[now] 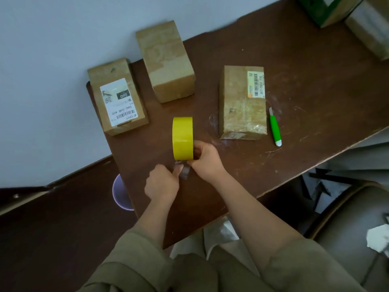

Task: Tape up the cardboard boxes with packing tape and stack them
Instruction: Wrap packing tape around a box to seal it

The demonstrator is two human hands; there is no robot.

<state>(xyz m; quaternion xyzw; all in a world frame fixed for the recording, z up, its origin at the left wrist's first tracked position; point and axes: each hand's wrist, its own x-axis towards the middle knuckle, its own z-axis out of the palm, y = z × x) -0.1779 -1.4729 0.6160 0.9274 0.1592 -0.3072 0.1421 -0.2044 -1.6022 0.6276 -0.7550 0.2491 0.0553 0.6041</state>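
A yellow roll of packing tape (pixel 182 138) stands on edge above the brown table (pixel 294 81), gripped at its near side by my right hand (pixel 205 159). My left hand (pixel 162 183) pinches the loose clear tape end (pixel 183 170) pulled out below the roll. Three cardboard boxes sit farther back: one with a white label (pixel 117 95) at the left, a plain one (pixel 166 60) behind it, and one with a barcode label (pixel 243 102) to the right.
A green-handled utility knife (pixel 274 127) lies right of the barcode box. More boxes (pixel 341 11) stand at the far right corner. A lilac bin (pixel 121 192) sits on the floor left of the table, a chair (pixel 347 228) at the right.
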